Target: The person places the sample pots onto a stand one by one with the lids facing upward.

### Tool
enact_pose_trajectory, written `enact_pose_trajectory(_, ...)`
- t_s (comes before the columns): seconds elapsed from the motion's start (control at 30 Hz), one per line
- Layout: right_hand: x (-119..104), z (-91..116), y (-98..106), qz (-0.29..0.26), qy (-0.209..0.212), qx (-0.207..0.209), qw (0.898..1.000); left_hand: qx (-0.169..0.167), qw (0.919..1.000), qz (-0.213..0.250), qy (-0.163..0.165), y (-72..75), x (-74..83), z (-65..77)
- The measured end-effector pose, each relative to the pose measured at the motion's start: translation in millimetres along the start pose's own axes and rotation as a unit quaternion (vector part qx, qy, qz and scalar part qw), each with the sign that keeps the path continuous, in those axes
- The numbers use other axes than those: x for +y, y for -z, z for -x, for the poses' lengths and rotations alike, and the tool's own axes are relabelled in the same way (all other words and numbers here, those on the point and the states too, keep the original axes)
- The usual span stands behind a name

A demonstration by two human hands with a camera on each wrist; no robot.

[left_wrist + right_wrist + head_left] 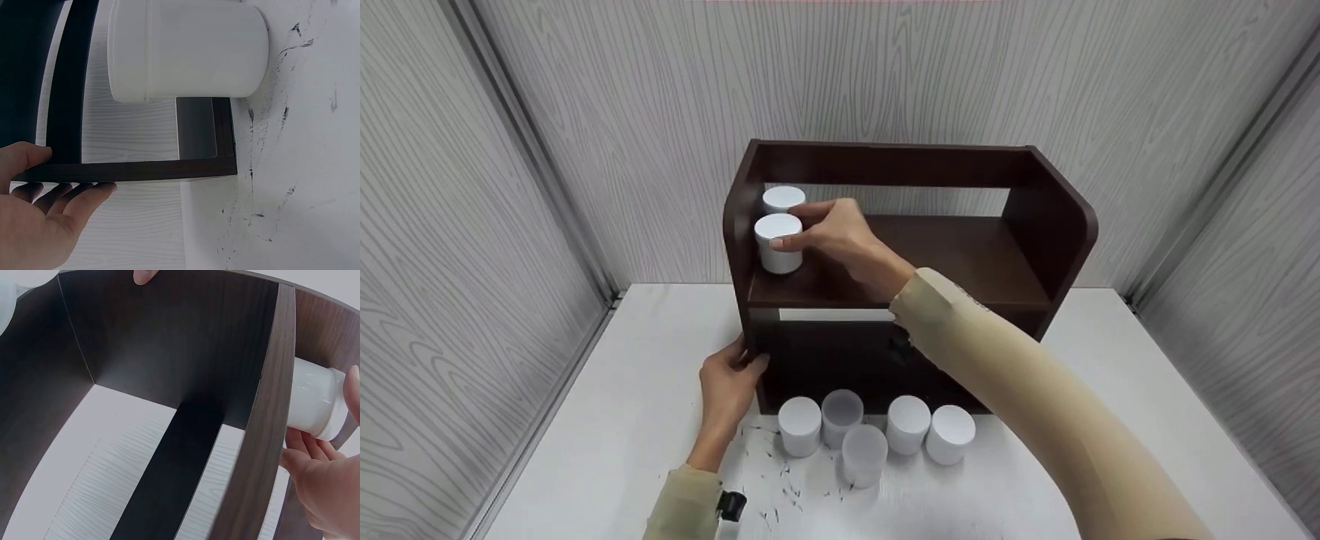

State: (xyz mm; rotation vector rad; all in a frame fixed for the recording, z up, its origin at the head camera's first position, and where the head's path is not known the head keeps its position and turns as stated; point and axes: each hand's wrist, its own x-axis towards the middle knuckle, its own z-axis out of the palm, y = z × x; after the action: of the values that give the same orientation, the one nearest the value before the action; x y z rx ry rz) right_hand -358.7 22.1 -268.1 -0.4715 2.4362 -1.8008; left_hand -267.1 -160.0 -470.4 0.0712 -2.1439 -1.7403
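My right hand [840, 229] holds a white lidded jar [780, 255] between thumb and fingers on the upper shelf, at its left end. Directly behind it stands a second white jar [784, 197], partly hidden by the first. The same held jar [315, 399] shows in the right wrist view, upright against the shelf's left side. Lower down, my left hand [729, 382] grips the left side panel of the dark brown two-tier shelf [915, 296]. In the left wrist view its thumb lies on one face of the panel [140, 170], the other fingers on the opposite face.
Before the shelf, on the white table [660, 330], stand several jars: a white one [799, 427] at left, two white ones [908, 425] at right, and two translucent cups [864, 455] between them. Dark scuffs mark the tabletop nearby. Grey wood-patterned walls surround the table.
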Motion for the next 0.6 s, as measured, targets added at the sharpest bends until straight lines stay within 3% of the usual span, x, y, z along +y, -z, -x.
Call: enact_pose_trajectory(0.6, 1.8, 2.6, 0.2, -0.008, 0.008, -0.004, 1.000, 0.002, 0.9998, -0.013, -0.012, 0.5, 0.0, 1.6)
